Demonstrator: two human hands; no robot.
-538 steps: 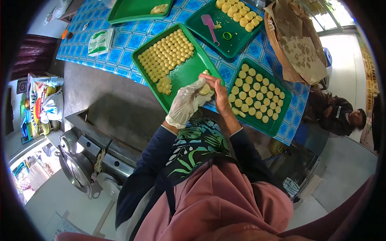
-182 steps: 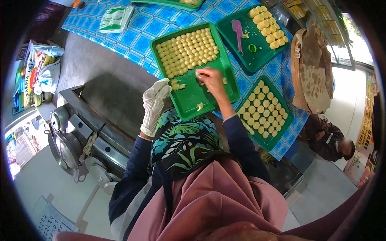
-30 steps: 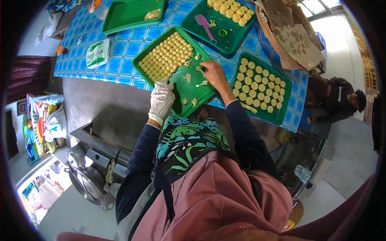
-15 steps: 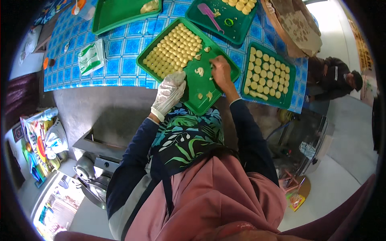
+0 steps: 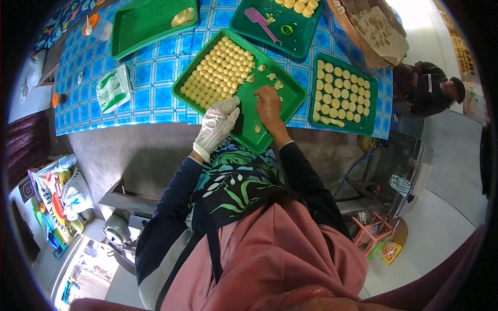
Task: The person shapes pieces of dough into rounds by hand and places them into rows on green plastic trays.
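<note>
A green tray [image 5: 293,106] lies at the table's near edge with rows of small round dough balls [image 5: 223,65] filling its left side. Over the tray's near left rim is my left hand [image 5: 219,122], in a clear plastic glove, fingers drawn together; what they hold, if anything, is hidden. My bare right hand [image 5: 268,106] hovers above the tray's right part, fingers curled inward, with their tips turned toward the left hand. I cannot make out anything in them. Loose dough scraps [image 5: 271,76] lie beyond the right hand, and another dough scrap [image 5: 258,129] sits near the front corner.
To the right, another green tray [image 5: 371,118] holds flat round dough pieces. Behind are a tray with a pink spatula [image 5: 262,23] and a green ring cutter [image 5: 286,30], and a tray with a dough lump [image 5: 182,17]. A plastic packet [image 5: 113,89] lies left. A person [image 5: 430,89] is at far right.
My right hand has moved left and nearer to me, closer to the gloved hand. Dough scraps it covered now show beyond it. The left hand stays by the tray rim. The view has shifted slightly.
</note>
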